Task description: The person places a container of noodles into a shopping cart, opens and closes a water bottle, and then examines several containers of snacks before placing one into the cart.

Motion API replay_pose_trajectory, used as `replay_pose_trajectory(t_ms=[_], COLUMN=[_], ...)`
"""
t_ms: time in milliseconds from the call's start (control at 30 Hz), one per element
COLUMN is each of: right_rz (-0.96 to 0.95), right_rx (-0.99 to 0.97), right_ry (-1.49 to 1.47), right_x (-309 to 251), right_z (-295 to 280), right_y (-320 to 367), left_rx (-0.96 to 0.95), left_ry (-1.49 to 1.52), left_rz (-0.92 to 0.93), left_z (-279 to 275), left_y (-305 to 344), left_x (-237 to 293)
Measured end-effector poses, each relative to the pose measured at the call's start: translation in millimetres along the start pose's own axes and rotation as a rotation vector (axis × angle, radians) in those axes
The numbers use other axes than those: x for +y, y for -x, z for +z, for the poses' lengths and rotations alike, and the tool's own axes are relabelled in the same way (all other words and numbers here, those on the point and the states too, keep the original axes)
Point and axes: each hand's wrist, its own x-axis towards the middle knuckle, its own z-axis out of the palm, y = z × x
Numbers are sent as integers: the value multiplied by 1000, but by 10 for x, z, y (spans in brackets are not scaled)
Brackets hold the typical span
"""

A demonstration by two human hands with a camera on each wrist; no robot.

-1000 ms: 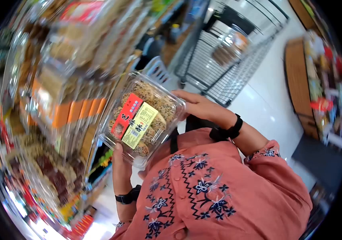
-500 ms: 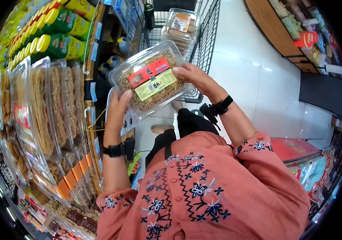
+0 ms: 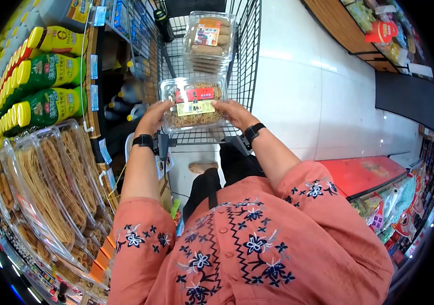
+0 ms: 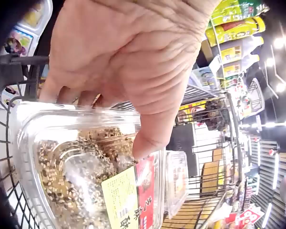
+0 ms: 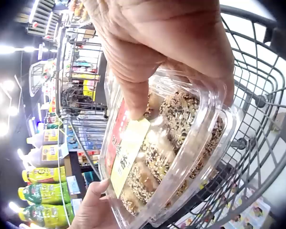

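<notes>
Both hands hold a clear plastic box of sesame pastries [image 3: 194, 119] over the near end of a wire shopping cart [image 3: 250, 76]. A red and yellow label [image 3: 195, 94] lies across the lid. My left hand [image 3: 155, 116] grips the box's left side, its thumb on the lid in the left wrist view and its other fingers behind the box wall. The right hand [image 3: 234, 114] grips the opposite side, thumb beside the label in the right wrist view. Just beyond, in the cart, lies another clear box of brown pastries [image 3: 210, 38], stacked on similar ones.
Left of the cart stands a shelf with green yellow-capped bottles [image 3: 49, 71] and clear packs of dried sticks [image 3: 49, 188]. Dark bottles [image 3: 129, 91] sit low behind its edge. A red panel [image 3: 361, 175] and wooden counter [image 3: 339, 25] stand on the right, across white floor tiles [image 3: 293, 101].
The sesame pastry box has gone from beside the shelf to over the cart, turning level and moving away from the body. Both hands keep their grip. The view has swung round toward the cart.
</notes>
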Motion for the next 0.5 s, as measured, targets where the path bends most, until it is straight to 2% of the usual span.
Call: replay_pose_trajectory(t_ms=[67, 200, 300, 400, 500], right_rz=[27, 48, 123, 223, 225], right_rx=[95, 88, 195, 281, 184], right_ry=[2, -51, -36, 53, -11], right_x=[16, 7, 144, 407, 414], right_z=[8, -20, -88, -253, -265], right_y=[-46, -126, -324, -614, -605], left_rx=[8, 81, 15, 20, 50], left_ry=[11, -119, -102, -182, -257], left_rz=[-36, -171, -116, -159, -217], left_z=[22, 5, -54, 6, -36], left_y=[-170, -694, -1059, -1090, -1396], left_x=[-48, -204, -348, -169, -268])
